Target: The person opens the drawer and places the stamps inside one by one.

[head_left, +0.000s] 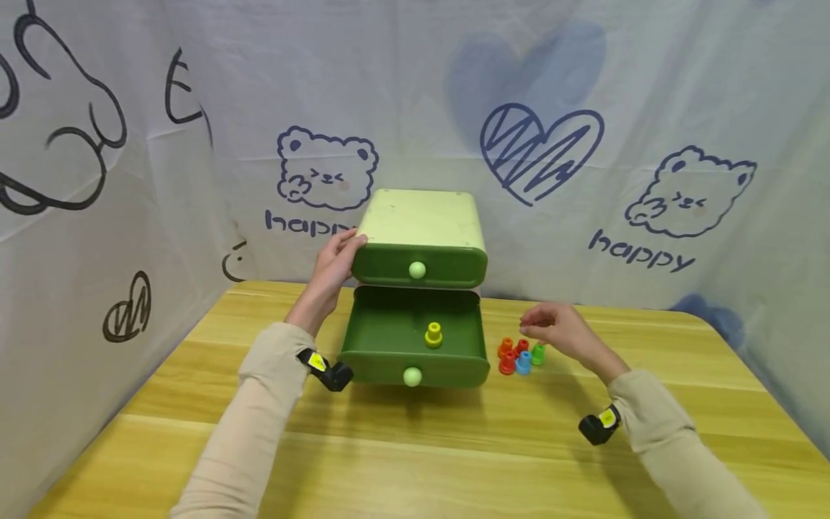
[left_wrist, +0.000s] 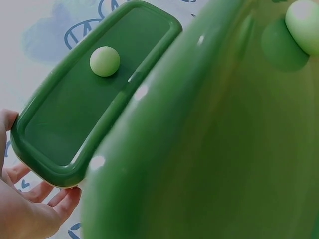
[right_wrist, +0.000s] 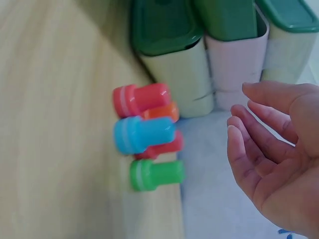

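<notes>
A cream drawer cabinet (head_left: 421, 216) with green fronts stands on the table. Its middle drawer (head_left: 382, 339) is pulled out, with one yellow toy stamp (head_left: 433, 335) standing inside. My left hand (head_left: 332, 270) grips the left side of the top tier; in the left wrist view its thumb and fingers (left_wrist: 65, 201) lie around that end. My right hand (head_left: 560, 333) hovers just above and right of several small stamps, its fingers loosely curved with nothing between them. Among these are a blue stamp (right_wrist: 144, 134), a green stamp (right_wrist: 157, 174), an orange stamp (head_left: 506, 347) and red stamps (right_wrist: 142, 99).
The wooden table (head_left: 415, 461) extends in front and to both sides. A white cloth (head_left: 421, 94) with drawn bears and hearts hangs behind the cabinet. Round pale knobs (head_left: 417, 270) stick out from the drawer fronts. The bottom tier (right_wrist: 174, 74) shows in the right wrist view.
</notes>
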Available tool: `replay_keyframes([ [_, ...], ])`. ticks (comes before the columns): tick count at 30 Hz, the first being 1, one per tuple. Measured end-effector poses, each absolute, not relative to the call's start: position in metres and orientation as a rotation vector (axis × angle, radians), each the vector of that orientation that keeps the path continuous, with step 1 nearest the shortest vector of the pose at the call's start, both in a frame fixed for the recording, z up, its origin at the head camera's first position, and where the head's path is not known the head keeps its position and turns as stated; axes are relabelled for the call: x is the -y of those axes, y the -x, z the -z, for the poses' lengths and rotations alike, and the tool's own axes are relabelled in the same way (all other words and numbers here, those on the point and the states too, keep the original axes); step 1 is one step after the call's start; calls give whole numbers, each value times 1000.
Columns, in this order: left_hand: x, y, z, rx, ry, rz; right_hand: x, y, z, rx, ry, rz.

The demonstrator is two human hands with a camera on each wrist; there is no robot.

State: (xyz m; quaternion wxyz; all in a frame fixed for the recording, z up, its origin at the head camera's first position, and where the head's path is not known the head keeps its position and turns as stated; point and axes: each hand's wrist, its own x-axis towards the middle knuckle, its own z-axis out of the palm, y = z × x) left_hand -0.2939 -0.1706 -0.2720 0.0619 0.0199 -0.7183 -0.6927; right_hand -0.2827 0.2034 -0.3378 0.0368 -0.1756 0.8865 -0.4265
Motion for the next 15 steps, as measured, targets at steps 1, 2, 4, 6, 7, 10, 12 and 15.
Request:
replay_keyframes([
  [1,170,294,272,2168,-58,2098,-205,283,341,-2721,521,1316],
  [2,170,294,272,2164,-59,2101,-207,283,345,-2723,507,1319],
  [4,170,294,271,2161,-60,2103,-210,282,351,-2731,472,1316],
  [6,170,294,271,2162,-63,2104,-211,281,356,-2734,452,1314],
  [7,169,293,271,2166,-65,2101,-211,280,359,-2742,449,1309],
  [10,169,293,271,2178,-68,2095,-211,277,366,-2773,441,1290],
  [12,169,293,271,2181,-66,2091,-211,276,370,-2797,463,1262],
  [15,169,293,271,2181,-63,2086,-211,274,375,-2842,509,1212],
])
